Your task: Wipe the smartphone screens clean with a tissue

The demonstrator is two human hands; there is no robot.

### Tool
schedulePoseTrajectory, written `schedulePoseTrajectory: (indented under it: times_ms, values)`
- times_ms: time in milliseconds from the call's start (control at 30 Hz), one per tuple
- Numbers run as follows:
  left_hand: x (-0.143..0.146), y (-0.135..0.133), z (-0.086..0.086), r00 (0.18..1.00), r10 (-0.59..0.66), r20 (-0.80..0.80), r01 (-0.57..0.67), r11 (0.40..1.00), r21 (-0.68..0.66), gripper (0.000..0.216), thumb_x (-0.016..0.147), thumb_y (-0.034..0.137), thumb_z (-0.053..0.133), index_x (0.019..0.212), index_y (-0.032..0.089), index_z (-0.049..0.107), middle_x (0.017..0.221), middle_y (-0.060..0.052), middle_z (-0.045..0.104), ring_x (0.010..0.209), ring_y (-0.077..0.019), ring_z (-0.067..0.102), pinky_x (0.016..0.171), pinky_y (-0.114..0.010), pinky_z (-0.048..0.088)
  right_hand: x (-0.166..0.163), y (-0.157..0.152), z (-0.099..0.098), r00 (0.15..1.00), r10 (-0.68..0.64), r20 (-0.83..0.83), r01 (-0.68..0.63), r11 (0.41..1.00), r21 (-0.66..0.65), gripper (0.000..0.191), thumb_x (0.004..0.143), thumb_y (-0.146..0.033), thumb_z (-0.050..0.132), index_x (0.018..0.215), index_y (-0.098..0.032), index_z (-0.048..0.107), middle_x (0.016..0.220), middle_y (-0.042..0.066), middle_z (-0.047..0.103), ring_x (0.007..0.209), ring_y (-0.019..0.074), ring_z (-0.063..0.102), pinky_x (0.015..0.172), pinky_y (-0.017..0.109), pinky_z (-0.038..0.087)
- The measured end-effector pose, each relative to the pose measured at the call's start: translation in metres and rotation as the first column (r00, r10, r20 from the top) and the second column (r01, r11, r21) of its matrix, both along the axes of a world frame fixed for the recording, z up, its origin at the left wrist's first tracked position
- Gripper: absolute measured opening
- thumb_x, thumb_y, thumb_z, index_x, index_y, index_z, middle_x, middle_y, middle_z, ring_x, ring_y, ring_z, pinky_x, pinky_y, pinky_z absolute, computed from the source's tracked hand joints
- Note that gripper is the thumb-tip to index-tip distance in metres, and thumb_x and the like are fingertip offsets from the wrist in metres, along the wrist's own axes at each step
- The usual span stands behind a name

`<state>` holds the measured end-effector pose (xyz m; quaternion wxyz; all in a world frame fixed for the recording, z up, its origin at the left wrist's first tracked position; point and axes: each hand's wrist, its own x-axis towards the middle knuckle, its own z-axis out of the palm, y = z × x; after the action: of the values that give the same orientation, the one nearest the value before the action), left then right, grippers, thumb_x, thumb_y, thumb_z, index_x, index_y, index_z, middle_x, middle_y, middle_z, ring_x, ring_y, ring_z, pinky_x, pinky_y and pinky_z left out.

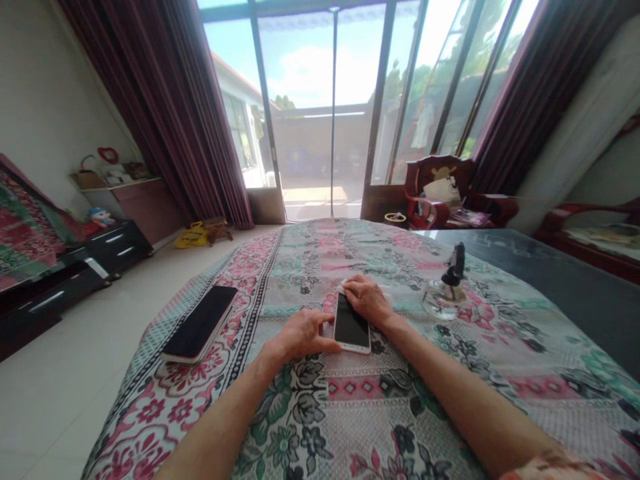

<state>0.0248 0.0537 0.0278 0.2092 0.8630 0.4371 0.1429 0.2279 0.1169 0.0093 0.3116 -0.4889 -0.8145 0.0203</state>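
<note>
A white-framed smartphone (351,327) lies face up on the patterned tablecloth (350,420), its screen dark. At its lower left edge, the thumb and fingers of my left hand (306,332) press against the side and steady it. My right hand (369,299) is over the phone's upper end, fingers bent down and closed. A small white bit, apparently cloth, shows by those fingertips; most of it is hidden under the hand. To the right stands a clear spray bottle (444,300) with a black nozzle.
A dark-screened flat device (201,323) rests on a pale, box-like base near the table's left side. Behind the table is a glass door (310,147), with a wooden chair (440,190) to its right. Black drawers (117,247) stand at left.
</note>
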Motion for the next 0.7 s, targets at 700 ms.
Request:
schedulePoseTrajectory:
  times_ms: [700]
  values:
    - [0.000,0.001,0.001,0.998,-0.001,0.062,0.006,0.997,-0.080,0.030,0.067,0.043,0.072,0.086,0.019,0.071,0.057,0.007,0.051,0.053,-0.0089,0.041,0.049,-0.021,0.027,0.013,-0.037,0.010,0.909,0.415,0.031,-0.416,0.910,0.011,0.024,0.089,-0.019,0.048,0.098,-0.023,0.071,0.106,0.003,0.070,0.097,0.0162,0.062,0.090,0.036,0.047]
